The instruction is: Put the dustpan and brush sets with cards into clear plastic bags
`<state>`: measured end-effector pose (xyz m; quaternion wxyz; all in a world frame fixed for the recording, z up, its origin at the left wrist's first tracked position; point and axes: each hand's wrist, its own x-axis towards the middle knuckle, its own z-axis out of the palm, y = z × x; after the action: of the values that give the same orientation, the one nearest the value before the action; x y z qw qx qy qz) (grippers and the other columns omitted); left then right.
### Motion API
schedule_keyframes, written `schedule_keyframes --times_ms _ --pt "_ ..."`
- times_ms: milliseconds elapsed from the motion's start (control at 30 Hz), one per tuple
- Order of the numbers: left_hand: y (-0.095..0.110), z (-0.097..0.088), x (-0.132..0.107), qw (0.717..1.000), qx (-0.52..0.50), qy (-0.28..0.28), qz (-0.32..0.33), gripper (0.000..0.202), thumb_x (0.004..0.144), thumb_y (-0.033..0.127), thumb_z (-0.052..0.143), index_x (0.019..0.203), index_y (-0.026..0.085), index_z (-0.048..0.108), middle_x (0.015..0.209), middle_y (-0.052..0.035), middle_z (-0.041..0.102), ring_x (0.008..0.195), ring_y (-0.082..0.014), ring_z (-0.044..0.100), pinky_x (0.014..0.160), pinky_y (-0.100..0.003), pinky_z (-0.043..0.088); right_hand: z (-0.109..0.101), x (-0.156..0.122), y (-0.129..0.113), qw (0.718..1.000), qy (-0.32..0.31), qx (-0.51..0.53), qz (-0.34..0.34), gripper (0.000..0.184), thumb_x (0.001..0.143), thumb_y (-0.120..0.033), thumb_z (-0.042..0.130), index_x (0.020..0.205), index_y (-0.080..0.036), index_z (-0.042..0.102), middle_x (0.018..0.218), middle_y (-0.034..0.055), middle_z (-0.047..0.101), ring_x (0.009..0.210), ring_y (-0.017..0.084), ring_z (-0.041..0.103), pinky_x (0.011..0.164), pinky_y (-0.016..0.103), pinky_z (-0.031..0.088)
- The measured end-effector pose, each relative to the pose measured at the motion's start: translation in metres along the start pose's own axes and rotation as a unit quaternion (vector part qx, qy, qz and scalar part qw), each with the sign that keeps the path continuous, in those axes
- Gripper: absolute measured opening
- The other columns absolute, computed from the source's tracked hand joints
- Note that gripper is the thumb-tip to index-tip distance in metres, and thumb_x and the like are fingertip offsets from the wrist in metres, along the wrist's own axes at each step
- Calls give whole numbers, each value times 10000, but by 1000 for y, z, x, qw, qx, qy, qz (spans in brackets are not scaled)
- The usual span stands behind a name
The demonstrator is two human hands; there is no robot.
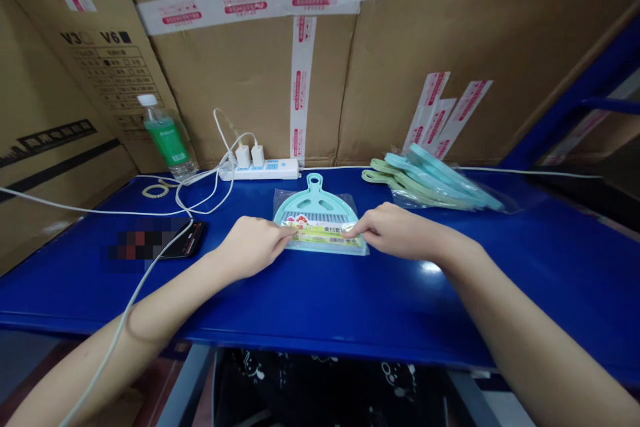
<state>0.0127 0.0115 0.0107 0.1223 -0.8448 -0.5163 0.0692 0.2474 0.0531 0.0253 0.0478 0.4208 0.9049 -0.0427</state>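
A light-blue dustpan (315, 197) lies flat in a clear plastic bag, its round handle loop pointing away from me. Grey brush bristles (320, 217) show across its middle. A yellow and white printed label (320, 232) lies across the front of the pack. My left hand (257, 245) has its fingers curled, with the fingertips at the label's left end. At the opposite end, the index finger and thumb of my right hand (397, 230) close on the label, the other fingers folded in. The undersides of both hands are hidden.
More bagged dustpans, light blue and green (435, 180), are piled at the back right. A white power strip (270, 169) with chargers, a bottle (170, 140) and a dark phone (185, 240) are to the left. A white cable (135, 290) crosses above my left forearm. Cardboard boxes (240, 73) stand behind.
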Motion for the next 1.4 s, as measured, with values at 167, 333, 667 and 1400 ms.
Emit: schedule_keyframes --times_ms 167,333,667,1400 --pt "-6 -8 -3 999 -16 -33 -37 339 943 314 360 1142 313 634 907 -41 736 782 -226 686 607 -287 450 -6 -4 1 999 -21 -3 41 483 765 -35 399 1035 -285 713 973 16 736 802 190 652 685 296 450" --pt "-13 -10 -4 998 -22 -31 -50 359 932 324 350 1072 281 678 813 -45 738 745 -211 682 616 -282 447 -8 -5 3 997 -11 7 70 455 746 -58 417 964 -287 744 880 20 747 755 185 642 644 277 441" --pt "-16 -11 -6 998 -19 -9 -56 363 908 309 338 943 261 696 768 -29 732 702 -203 672 570 -269 414 -5 -3 12 996 0 57 69 429 725 -69 398 848 -279 751 799 -4 722 693 171 607 616 274 405" --pt "-10 4 -4 997 39 57 25 347 936 236 300 778 156 599 626 -36 629 584 -168 616 499 -252 356 3 3 1 998 41 20 35 163 833 -232 414 677 -207 455 600 15 559 548 140 469 500 261 259"
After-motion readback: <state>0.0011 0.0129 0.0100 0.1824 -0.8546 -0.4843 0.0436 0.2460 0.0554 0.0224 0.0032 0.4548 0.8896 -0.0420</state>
